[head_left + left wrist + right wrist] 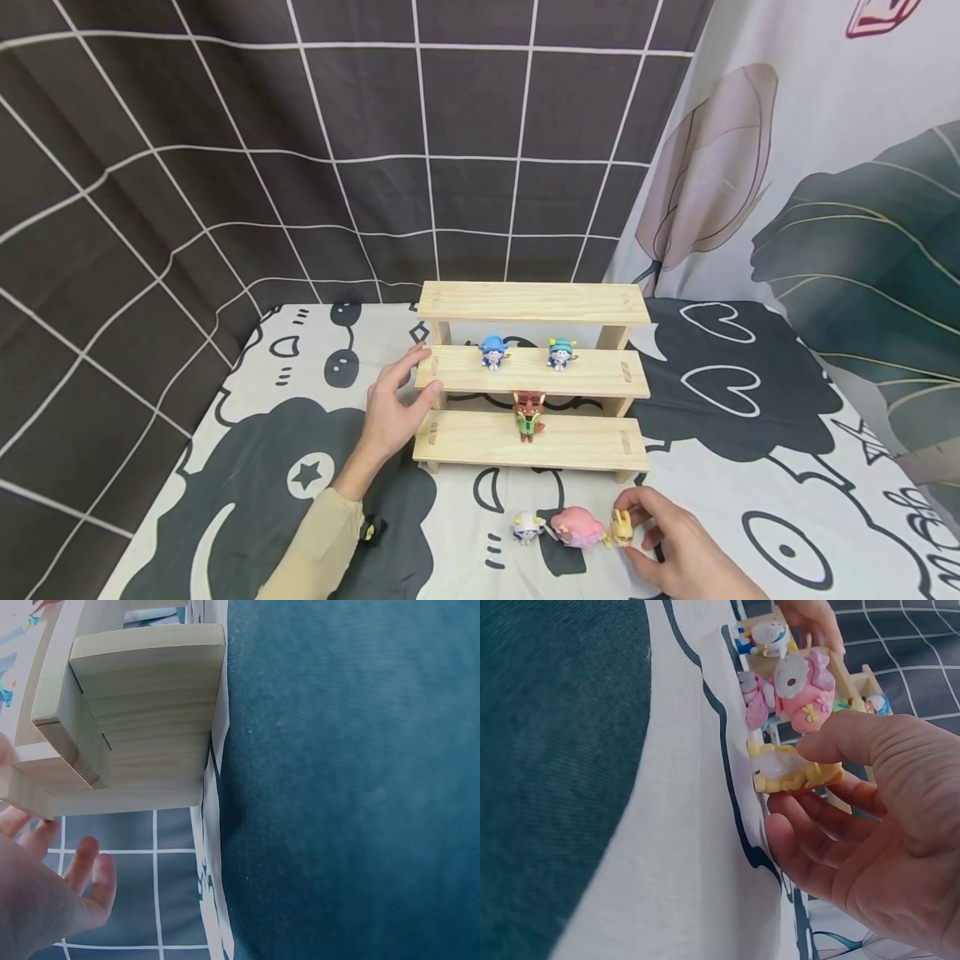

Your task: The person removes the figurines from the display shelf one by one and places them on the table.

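A three-tier wooden display shelf (525, 439) stands on the patterned cloth. My left hand (395, 404) holds the left end of its middle board, with the thumb at the front and fingers farther back; in the left wrist view the outer fingers (101, 889) hang free of the wood. My right hand (675, 542) pinches a small yellow figurine (619, 528) with long ears between thumb and fingers, low at the cloth. Just left of it sits a pink figurine (577, 527), then a small white one (527, 526).
Two blue-and-white figurines, one in a blue hat (493, 352) and one in a teal hat (561, 353), stand on the middle board. On the bottom board is a brown fox figurine (528, 417) in green. A dark gridded curtain (360, 167) hangs behind.
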`<state>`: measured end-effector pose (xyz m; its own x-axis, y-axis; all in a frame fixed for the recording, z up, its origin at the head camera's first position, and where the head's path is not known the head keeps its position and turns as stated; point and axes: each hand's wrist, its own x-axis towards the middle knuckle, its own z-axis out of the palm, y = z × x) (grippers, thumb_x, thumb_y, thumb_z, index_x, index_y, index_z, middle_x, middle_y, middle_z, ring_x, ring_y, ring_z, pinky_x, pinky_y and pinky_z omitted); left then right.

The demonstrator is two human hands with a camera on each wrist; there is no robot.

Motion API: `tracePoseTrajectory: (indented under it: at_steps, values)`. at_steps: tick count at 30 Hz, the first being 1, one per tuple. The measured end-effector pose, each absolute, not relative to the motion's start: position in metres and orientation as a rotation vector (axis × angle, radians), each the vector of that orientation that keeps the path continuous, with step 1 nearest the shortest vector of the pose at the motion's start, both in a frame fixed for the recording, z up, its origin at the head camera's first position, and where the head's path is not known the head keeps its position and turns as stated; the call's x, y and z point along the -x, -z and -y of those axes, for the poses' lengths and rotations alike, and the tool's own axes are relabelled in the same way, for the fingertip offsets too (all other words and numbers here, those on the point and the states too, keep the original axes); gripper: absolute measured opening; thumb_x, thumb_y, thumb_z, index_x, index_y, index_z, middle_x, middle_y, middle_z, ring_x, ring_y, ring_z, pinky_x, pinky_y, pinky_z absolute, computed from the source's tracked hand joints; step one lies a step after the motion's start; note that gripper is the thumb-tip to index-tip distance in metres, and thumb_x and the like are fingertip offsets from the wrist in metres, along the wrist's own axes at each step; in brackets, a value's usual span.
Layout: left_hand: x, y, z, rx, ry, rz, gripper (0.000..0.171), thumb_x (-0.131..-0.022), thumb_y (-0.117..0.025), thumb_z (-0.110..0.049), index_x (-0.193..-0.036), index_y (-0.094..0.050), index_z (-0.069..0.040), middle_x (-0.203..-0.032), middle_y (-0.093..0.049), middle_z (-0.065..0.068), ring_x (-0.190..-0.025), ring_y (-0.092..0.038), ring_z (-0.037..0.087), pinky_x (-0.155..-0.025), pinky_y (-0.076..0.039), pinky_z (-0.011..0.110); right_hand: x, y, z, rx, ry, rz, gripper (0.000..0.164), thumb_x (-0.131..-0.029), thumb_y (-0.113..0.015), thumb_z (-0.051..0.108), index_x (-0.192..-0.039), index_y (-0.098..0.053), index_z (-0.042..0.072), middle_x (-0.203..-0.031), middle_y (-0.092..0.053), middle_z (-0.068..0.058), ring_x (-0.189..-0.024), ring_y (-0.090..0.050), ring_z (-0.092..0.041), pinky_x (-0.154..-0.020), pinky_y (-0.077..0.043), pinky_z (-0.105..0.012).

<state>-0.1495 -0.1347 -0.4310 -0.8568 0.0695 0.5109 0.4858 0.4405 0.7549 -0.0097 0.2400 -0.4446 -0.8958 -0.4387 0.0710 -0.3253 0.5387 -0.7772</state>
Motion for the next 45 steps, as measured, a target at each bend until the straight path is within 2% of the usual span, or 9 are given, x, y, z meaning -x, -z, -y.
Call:
tracePoseTrajectory:
  at_steps: [5,12,16,20,23,27,35,45]
  values:
    - [0.149,0.431,0.135,0.471,1.395,2.291,0.042,-0.089,-0.073,-0.015,-0.129,-0.065,-0.005,-0.143,-0.055,0.013,-0.127,-0.052,0.037,-0.097,-0.047,0.058,0.010,0.443,-0.241,0.631,1.278,-2.630,0.043,-0.077,-0.083,0.001,-0.110,-0.056,0.007,-0.098,-0.055,0.008,-0.079,-0.056,-0.002,-0.059,-0.052,-0.024]
    - [0.149,0.430,0.134,0.480,1.397,2.287,0.043,-0.089,-0.072,-0.013,-0.130,-0.064,-0.005,-0.142,-0.056,0.013,-0.127,-0.052,0.037,-0.098,-0.046,0.058,0.012,0.437,-0.239,0.448,1.232,-2.545,0.048,-0.079,-0.084,0.013,-0.116,-0.055,0.002,-0.101,-0.056,-0.002,-0.080,-0.055,-0.004,-0.064,-0.053,-0.025]
    - [0.149,0.431,0.135,0.480,1.396,2.285,0.043,-0.088,-0.073,-0.013,-0.130,-0.064,-0.005,-0.142,-0.056,0.015,-0.127,-0.052,0.037,-0.098,-0.046,0.058,0.013,0.433,-0.239,0.385,1.216,-2.554,0.052,-0.081,-0.084,0.022,-0.118,-0.055,0.001,-0.101,-0.057,-0.001,-0.082,-0.055,-0.004,-0.065,-0.052,-0.024]
    - [0.149,0.431,0.135,0.481,1.403,2.280,0.043,-0.088,-0.073,-0.012,-0.130,-0.064,-0.004,-0.141,-0.056,0.017,-0.127,-0.052,0.037,-0.098,-0.046,0.058,0.012,0.429,-0.243,0.407,1.211,-2.626,0.054,-0.082,-0.083,0.025,-0.121,-0.053,0.001,-0.102,-0.056,-0.001,-0.083,-0.055,-0.006,-0.065,-0.051,-0.024]
    - [0.149,0.430,0.134,0.482,1.408,2.278,0.043,-0.088,-0.073,-0.012,-0.130,-0.064,-0.004,-0.141,-0.056,0.017,-0.128,-0.051,0.037,-0.098,-0.045,0.058,0.012,0.425,-0.247,0.427,1.209,-2.702,0.055,-0.082,-0.083,0.022,-0.124,-0.053,0.002,-0.107,-0.058,-0.002,-0.084,-0.056,-0.006,-0.066,-0.051,-0.024]
    - [0.149,0.430,0.134,0.480,1.407,2.281,0.043,-0.089,-0.073,-0.012,-0.130,-0.064,-0.005,-0.141,-0.056,0.017,-0.127,-0.052,0.037,-0.099,-0.045,0.058,0.015,0.420,-0.251,0.491,1.238,-2.849,0.052,-0.078,-0.084,0.011,-0.121,-0.055,0.003,-0.109,-0.061,-0.003,-0.084,-0.060,-0.008,-0.063,-0.053,-0.025]
    - [0.149,0.429,0.134,0.484,1.403,2.286,0.042,-0.089,-0.073,-0.012,-0.129,-0.065,-0.005,-0.141,-0.056,0.016,-0.127,-0.052,0.037,-0.099,-0.046,0.058,0.028,0.403,-0.252,0.669,1.282,-3.093,0.045,-0.072,-0.078,-0.008,-0.111,-0.060,0.004,-0.098,-0.065,0.000,-0.078,-0.062,-0.006,-0.056,-0.050,-0.021]
    - [0.149,0.430,0.135,0.487,1.411,2.282,0.042,-0.089,-0.073,-0.011,-0.129,-0.065,-0.005,-0.141,-0.056,0.017,-0.128,-0.051,0.036,-0.099,-0.045,0.058,0.055,0.384,-0.243,0.798,1.422,-3.137,0.045,-0.070,-0.075,-0.018,-0.110,-0.061,-0.001,-0.094,-0.067,-0.004,-0.079,-0.062,-0.006,-0.061,-0.048,-0.016]
